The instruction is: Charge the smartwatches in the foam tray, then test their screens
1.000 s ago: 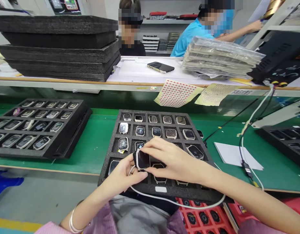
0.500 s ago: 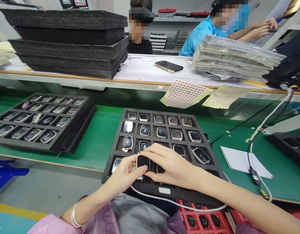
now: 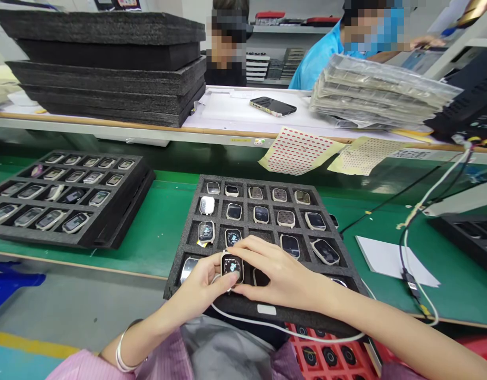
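Note:
A smartwatch body (image 3: 231, 266) with a lit screen is gripped between both my hands over the front row of a black foam tray (image 3: 196, 224). My left hand (image 3: 199, 287) pinches it from the left, thumb on its lower edge. From the right, my right hand (image 3: 277, 274) curls its fingers round the watch. A white cable (image 3: 267, 325) runs from under the watch across the tray's front edge. Several more watch bodies, such as one (image 3: 206, 231) in the left column, sit in the tray's pockets.
A second foam tray (image 3: 108, 232) of watches lies left on the green belt. Empty foam trays (image 3: 104, 68) are stacked on the shelf behind, beside a phone (image 3: 273, 106) and bagged parts (image 3: 378, 95). A red tray (image 3: 330, 356) sits under my arms. Two people work beyond the shelf.
The watch has come down closer to the tray's front row, and its dark screen has lit up. Both hands stayed on it.

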`<state>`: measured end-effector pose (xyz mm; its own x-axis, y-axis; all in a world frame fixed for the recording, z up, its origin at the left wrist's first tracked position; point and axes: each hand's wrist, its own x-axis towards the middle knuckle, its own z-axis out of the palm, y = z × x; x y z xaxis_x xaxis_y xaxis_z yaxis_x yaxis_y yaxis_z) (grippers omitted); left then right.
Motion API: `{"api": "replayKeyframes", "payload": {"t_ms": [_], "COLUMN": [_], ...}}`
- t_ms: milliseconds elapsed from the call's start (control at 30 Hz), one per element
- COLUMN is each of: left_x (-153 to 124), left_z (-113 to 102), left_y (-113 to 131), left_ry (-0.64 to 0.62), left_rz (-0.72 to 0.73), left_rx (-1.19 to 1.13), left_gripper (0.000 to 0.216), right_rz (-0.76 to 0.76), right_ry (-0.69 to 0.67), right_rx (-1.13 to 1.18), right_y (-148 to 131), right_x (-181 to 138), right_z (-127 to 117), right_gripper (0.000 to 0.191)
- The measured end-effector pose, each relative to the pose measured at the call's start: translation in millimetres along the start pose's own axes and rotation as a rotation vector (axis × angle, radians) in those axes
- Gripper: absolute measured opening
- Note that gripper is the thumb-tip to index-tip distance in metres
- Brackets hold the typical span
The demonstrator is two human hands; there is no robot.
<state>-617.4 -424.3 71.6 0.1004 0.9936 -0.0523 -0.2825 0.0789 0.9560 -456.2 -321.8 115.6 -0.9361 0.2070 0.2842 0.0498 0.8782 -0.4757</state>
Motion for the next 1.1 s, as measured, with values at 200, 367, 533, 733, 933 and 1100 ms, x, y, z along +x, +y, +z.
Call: {"api": "replayKeyframes", "payload": {"t_ms": [200, 367, 533, 733, 933, 1100], "left_x": [-3, -4, -3, -3, -6, -10], "left_z": [1, 2, 1, 2, 5, 5], "left_y": [1, 0, 0, -1, 3, 2], "left_ry": [-0.006, -0.009, -0.013, -0.01, 0.013, -0.014], "left_rz": [-0.006, 0.001, -0.003, -0.026, -0.038, -0.149], "left_rx": [0.051, 0.087, 0.103, 0.114, 0.205, 0.252], "left_gripper": [0.027, 0.027, 0.029, 0.03, 0.03, 0.035], "right_rz": [0.01, -0.002, -0.014, -0.043, -0.042, 0.116], "right_ry": [0.03, 0.044, 0.053, 0.086, 0.074, 0.064], "right_rx": [-0.045, -0.088, -0.093, -0.091, -0.062, 0.039], "right_y": [-3, -4, -2, -2, -1, 21], "right_x": [-2, -4, -4, -5, -5, -9], "right_z": [3, 6, 6, 8, 1, -24], "right_gripper": [0.033, 0.035, 0.033, 0.031, 0.032, 0.038]}}
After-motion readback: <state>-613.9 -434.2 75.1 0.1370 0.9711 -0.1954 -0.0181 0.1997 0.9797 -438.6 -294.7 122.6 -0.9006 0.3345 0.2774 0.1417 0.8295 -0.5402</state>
